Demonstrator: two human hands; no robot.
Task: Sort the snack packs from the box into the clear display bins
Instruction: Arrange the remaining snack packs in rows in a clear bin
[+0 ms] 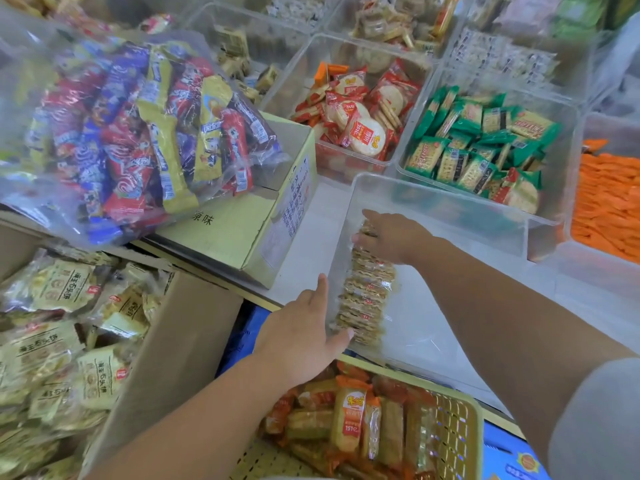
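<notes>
Shop counter point(304, 237): L hand point(301, 334) flat against clear plastic bin point(450, 216), R hand point(394, 237) flat, prob. squaring tan cracker-pack row point(367, 299). Next: more from brown cardboard box point(180, 341) left of hands.

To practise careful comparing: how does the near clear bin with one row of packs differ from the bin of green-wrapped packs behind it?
The near bin holds one neat row of clear-wrapped packs along its left wall, floor otherwise bare; the green-pack bin is heaped with jumbled green packs. The right hand rests on the near bin's row and the left hand touches its wall; no hand touches the green-pack bin. Both are clear plastic.
</notes>
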